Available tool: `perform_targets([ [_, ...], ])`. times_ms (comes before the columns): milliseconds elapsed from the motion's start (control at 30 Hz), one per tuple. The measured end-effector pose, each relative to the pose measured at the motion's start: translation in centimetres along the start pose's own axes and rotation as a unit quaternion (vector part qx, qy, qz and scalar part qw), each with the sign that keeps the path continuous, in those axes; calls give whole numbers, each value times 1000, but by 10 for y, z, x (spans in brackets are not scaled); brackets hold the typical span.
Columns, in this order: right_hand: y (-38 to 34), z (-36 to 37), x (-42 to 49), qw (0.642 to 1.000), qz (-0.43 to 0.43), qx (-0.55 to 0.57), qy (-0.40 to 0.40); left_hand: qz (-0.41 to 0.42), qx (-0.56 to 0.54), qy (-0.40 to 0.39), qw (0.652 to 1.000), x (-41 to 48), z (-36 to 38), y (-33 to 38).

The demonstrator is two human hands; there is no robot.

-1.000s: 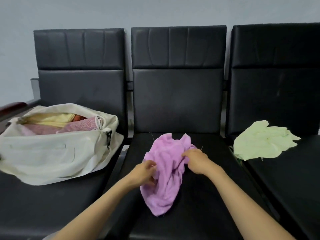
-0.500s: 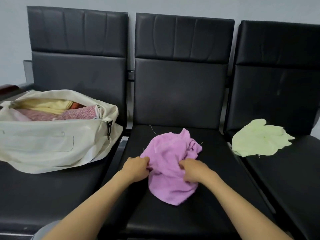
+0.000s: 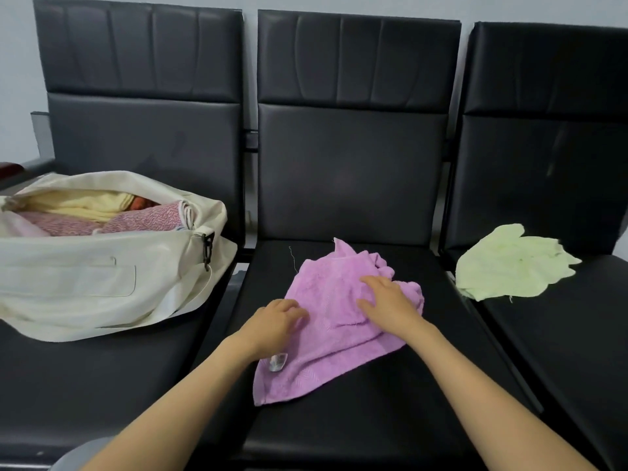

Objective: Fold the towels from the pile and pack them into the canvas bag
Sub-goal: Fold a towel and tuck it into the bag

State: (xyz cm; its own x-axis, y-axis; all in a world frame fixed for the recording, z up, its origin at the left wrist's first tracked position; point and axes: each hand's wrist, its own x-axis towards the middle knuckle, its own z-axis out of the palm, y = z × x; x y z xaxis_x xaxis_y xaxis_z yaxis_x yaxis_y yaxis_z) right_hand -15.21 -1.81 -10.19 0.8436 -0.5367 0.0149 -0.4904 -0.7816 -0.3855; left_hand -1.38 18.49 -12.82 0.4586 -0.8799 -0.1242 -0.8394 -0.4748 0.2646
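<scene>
Head view. Row of three black padded seats against a pale wall. Middle seat (image 3: 373,419): purple towel (image 3: 336,338) lies on the cushion, partly spread, rumpled at its far right side, one corner pointing toward the camera. A white care label (image 3: 278,362) shows near its left edge, just below the left wrist. Left hand (image 3: 272,324): on the towel's left edge, fingers loosely bent, tips touching the cloth; cannot tell whether they pinch any of it. Right hand (image 3: 387,300): palm down on top of the towel toward its right side, fingers straight and spread, pressing the cloth flat, gripping nothing. Both forearms bare, reaching in from the bottom of the frame. A loose thread (image 3: 292,258) lies on the cushion just beyond the towel's far left corner. Left seat (image 3: 102,385): cream canvas bag (image 3: 85,283) lying on its side, mouth open upward, a dark clip (image 3: 207,249) at its right end. Inside it, folded towels: a yellow towel (image 3: 85,203) at the back, a pink patterned towel (image 3: 146,219) in front of it. Right seat (image 3: 560,351): one pale green towel (image 3: 509,266), unfolded and crumpled flat, at the back of the cushion, well apart from the hands.
</scene>
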Motion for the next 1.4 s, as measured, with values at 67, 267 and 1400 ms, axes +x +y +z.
perform_targets([
  [67, -7, 9, -1, 995, 0, -69, -78, -17, 55, 5, 998, 0, 4, -3],
  [267, -27, 5, -8, 963, -19, -118, -243, -37, 94, 16, 995, -5, -4, 13],
  [1400, 34, -24, -69, 976, -60, -69, -195, 96, -95, 12, 991, -13, 4, 47],
])
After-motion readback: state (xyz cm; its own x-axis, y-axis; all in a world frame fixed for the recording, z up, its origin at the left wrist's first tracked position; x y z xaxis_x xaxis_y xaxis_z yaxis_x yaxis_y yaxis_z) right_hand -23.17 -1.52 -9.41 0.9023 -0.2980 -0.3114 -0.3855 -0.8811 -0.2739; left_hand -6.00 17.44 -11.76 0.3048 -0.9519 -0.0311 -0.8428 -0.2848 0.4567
